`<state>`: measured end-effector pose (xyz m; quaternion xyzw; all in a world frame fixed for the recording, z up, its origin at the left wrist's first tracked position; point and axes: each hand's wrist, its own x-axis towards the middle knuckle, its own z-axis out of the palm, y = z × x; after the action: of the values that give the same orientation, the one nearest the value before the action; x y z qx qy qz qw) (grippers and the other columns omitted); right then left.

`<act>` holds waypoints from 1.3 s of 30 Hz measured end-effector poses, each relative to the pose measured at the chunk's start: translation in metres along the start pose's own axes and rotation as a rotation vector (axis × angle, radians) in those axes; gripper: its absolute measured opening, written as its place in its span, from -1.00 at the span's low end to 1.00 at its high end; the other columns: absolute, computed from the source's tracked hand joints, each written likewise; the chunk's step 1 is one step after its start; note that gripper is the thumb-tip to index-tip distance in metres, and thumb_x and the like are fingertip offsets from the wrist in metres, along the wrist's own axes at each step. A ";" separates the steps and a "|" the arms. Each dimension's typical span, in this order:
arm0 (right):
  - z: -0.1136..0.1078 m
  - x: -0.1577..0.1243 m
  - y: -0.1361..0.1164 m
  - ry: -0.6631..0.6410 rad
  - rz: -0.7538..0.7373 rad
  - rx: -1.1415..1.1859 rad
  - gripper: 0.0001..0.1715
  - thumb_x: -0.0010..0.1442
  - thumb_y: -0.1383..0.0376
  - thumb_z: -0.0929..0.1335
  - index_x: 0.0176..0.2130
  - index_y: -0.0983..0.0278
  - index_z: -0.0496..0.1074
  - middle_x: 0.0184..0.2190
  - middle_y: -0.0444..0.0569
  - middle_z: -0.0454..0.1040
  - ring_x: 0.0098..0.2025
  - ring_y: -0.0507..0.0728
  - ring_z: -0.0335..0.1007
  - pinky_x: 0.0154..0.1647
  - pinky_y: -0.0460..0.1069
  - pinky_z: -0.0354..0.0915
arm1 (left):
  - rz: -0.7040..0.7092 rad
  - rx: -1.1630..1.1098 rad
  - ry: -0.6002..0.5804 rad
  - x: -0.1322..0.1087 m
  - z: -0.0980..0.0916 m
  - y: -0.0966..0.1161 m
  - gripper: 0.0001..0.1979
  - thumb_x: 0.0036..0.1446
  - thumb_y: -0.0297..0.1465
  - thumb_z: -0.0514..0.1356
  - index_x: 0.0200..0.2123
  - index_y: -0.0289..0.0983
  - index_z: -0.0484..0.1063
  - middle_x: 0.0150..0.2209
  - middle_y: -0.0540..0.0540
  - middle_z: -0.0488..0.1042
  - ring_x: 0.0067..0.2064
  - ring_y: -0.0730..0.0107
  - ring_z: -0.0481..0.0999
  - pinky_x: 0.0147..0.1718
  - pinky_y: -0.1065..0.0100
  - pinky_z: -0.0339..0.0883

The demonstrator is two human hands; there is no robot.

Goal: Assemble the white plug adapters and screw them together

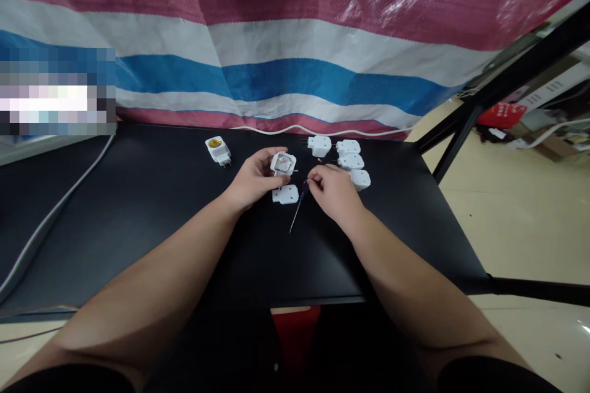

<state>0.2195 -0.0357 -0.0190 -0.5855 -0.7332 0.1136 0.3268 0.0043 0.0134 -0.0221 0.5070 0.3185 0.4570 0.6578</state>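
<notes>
My left hand [253, 179] grips an opened white plug-in lamp socket housing [283, 163] between thumb and fingers, its hollow inside facing up. A small thin piece sticks out at its right side. Just below it on the table lies a flat white cover [286, 194] with small holes. My right hand [335, 189] is closed, thumb and forefinger pinched together close to the handle end of a thin screwdriver [300, 199]. Whether the fingertips hold a small part or touch the handle, I cannot tell. The screwdriver's tip points toward me.
Several white plug-in sockets [351, 162] stand behind and beside my right hand. Another, with a brass-coloured inside [215, 143], lies to the left. A tiny copper-coloured part [319, 160] is on the black table [161, 196]. A white cable [295, 129] runs along the back edge.
</notes>
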 end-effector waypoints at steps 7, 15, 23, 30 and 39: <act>-0.002 -0.003 -0.005 -0.027 0.040 -0.074 -0.81 0.14 0.48 0.42 -0.39 0.19 0.41 -0.42 -0.05 0.46 -0.33 0.19 0.42 -0.25 0.12 0.32 | -0.019 -0.027 0.021 0.001 -0.001 -0.001 -0.28 -0.16 -0.56 0.57 0.13 -0.28 0.51 -0.12 -0.09 0.64 -0.17 0.37 0.59 -0.17 0.34 0.51; -0.006 -0.002 -0.010 0.020 -0.018 -0.029 -0.87 0.24 0.44 0.37 -0.31 0.20 0.41 -0.35 0.00 0.50 -0.28 0.22 0.47 -0.19 0.14 0.38 | -0.002 -0.037 0.002 0.001 -0.003 -0.002 -0.36 -0.10 -0.55 0.54 0.07 -0.25 0.44 -0.18 -0.06 0.64 -0.25 0.40 0.60 -0.28 0.40 0.49; -0.006 -0.006 -0.019 0.134 -0.159 0.231 -0.90 0.40 0.32 0.38 -0.12 0.17 0.53 -0.27 -0.03 0.54 -0.26 0.16 0.53 -0.18 0.11 0.51 | 0.126 0.141 -0.129 -0.004 0.003 -0.007 -0.33 -0.08 -0.56 0.53 0.15 -0.30 0.50 -0.11 -0.13 0.62 -0.25 0.41 0.59 -0.26 0.40 0.48; 0.001 -0.006 -0.016 0.157 -0.177 0.268 -0.92 0.39 0.34 0.39 -0.15 0.19 0.54 -0.25 -0.05 0.54 -0.29 0.11 0.54 -0.20 0.07 0.53 | 0.161 0.196 -0.173 -0.009 0.008 -0.011 -0.32 -0.04 -0.50 0.52 0.20 -0.30 0.50 -0.13 -0.13 0.61 -0.29 0.42 0.54 -0.28 0.36 0.46; -0.005 -0.002 -0.017 0.065 -0.118 0.131 -0.92 0.35 0.37 0.38 -0.22 0.22 0.50 -0.31 -0.06 0.49 -0.32 0.11 0.43 -0.18 0.05 0.42 | 0.167 0.302 0.003 -0.004 0.003 -0.007 -0.33 -0.06 -0.48 0.51 0.17 -0.32 0.51 -0.12 -0.13 0.62 -0.34 0.47 0.50 -0.37 0.41 0.36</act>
<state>0.2097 -0.0439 -0.0069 -0.5220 -0.7463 0.1227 0.3942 0.0074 0.0081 -0.0281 0.6242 0.3414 0.4577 0.5332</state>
